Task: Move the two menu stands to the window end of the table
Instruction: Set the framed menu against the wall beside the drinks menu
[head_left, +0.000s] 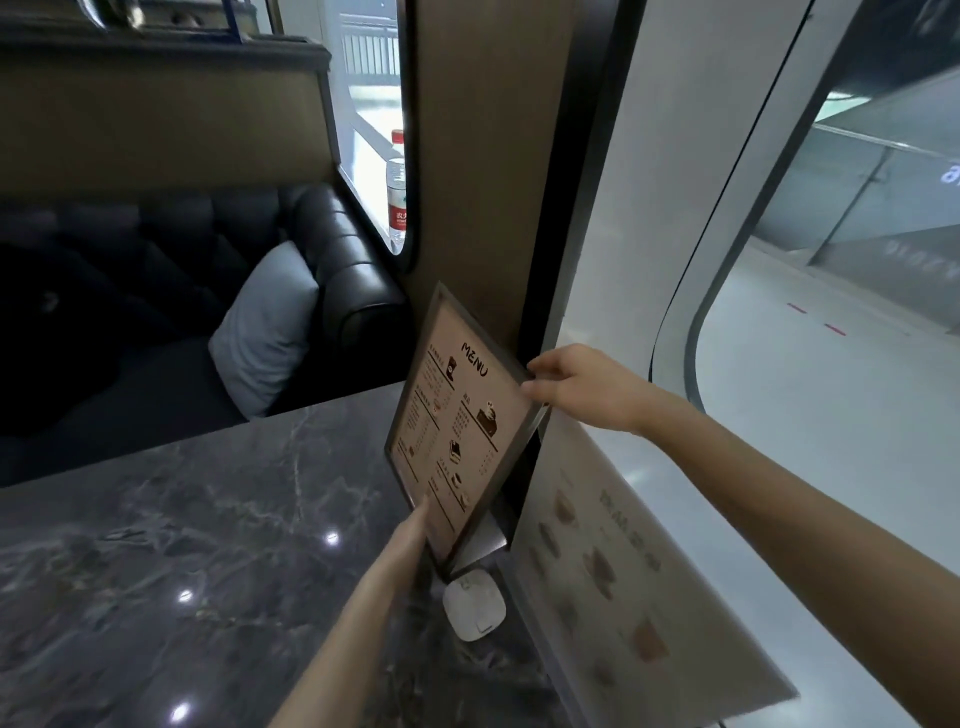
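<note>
Head view: both my hands hold the menu (457, 415), right hand (587, 387) top, left hand (410, 535) bottom; ease it upright beside the second menu (613, 566) on the desk (182, 519)

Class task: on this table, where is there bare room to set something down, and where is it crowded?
Free: the marble table left of the left hand, toward the sofa. Crowded: the window edge, with the framed menu stand, second menu stand and white device.

Menu stand (457, 421) at table (208, 519) edge w/ pager (474, 605) before it.
</note>
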